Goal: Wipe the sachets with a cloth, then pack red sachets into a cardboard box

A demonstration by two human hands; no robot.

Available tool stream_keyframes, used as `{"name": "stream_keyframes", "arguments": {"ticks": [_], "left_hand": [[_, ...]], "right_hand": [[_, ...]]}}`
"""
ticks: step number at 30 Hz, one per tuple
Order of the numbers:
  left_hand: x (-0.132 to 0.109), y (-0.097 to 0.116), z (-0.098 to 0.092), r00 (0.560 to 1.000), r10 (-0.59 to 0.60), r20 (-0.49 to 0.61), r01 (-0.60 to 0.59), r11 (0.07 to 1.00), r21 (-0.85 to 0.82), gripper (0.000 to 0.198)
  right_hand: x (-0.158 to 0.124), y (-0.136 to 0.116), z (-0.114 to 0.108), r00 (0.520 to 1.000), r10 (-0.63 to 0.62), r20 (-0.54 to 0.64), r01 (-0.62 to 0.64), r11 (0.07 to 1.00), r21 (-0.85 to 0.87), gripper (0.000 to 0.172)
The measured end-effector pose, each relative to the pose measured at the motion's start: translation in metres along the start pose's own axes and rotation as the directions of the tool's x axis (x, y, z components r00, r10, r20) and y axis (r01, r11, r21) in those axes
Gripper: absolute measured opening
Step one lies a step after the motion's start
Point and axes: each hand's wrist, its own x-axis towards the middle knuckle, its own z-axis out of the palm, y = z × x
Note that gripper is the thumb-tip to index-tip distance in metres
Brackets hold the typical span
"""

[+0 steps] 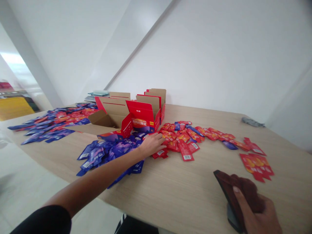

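My left hand [152,144] reaches across the table to the near edge of a pile of red sachets [175,136]. Its fingers are stretched over the sachets, and their tips are partly hidden. Under and beside my left forearm lies a heap of blue-purple sachets [114,151]. In the lower right, my right hand [260,211] is closed around a dark red-brown folded object with a black edge [243,191]; its kind is unclear. Just behind my left hand stand open red cardboard boxes [143,115], their flaps raised and brown inside.
A mixed spread of blue and red sachets [60,120] covers the table's left. Red sachets trail rightward to a flat group [257,165]. A grey cloth [253,122] lies near the far right edge. A white wall [219,58] rises behind the table [185,188].
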Motion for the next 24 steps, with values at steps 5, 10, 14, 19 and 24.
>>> {"name": "stream_keyframes", "arguments": {"ticks": [5,10,14,19,24], "left_hand": [[0.001,-0.001,-0.003,1.0,0.009,0.027,-0.01,0.999,0.053,0.024],[-0.001,-0.005,0.0,0.999,0.017,0.04,-0.021,0.995,0.094,0.023],[0.002,-0.006,0.001,1.0,0.02,0.024,-0.023,0.992,0.124,0.025],[0.011,-0.004,0.002,0.999,0.052,0.0,-0.051,0.986,0.162,0.025],[0.01,0.02,-0.001,0.982,0.187,-0.017,-0.181,0.968,0.173,0.031]], "right_hand": [[0.0,0.005,0.001,0.999,-0.051,-0.013,0.052,0.998,0.046,0.07],[-0.006,-0.002,0.0,0.999,-0.032,0.001,0.032,0.998,0.054,0.075],[-0.007,-0.002,0.001,1.0,-0.03,-0.002,0.03,0.997,0.065,0.074],[-0.002,0.005,0.004,0.998,-0.063,-0.009,0.064,0.993,0.101,0.073],[-0.001,0.004,0.01,0.999,-0.034,-0.033,0.039,0.984,0.174,0.075]]}}
